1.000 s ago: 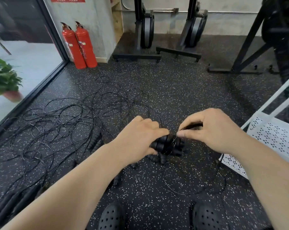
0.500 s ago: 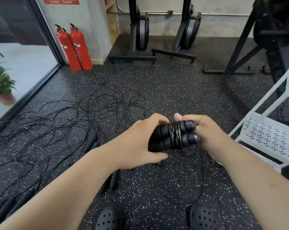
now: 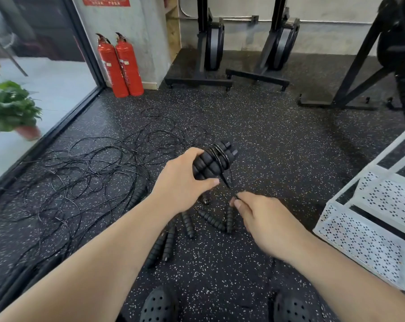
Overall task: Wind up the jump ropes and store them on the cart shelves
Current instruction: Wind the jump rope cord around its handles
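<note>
1. While the left hand (image 3: pixel 185 182) grips the paired handles (image 3: pixel 214 159), fingers curled round their near end, their long axis runs away from that palm, up and rightward. Cord coils band the part beyond the fingertips.
2. From those coils a taut cord tail (image 3: pixel 225 181) drops to the right hand (image 3: pixel 266 219), just below and nearer the person, which pinches it between thumb and forefinger.
3. By my judgement the next wrap must cross that axis, so the right hand should circle.
4. Left of the left hand lie tangled ropes (image 3: pixel 80 173); right of the right hand, near, stands the cart (image 3: pixel 364 242).
</note>
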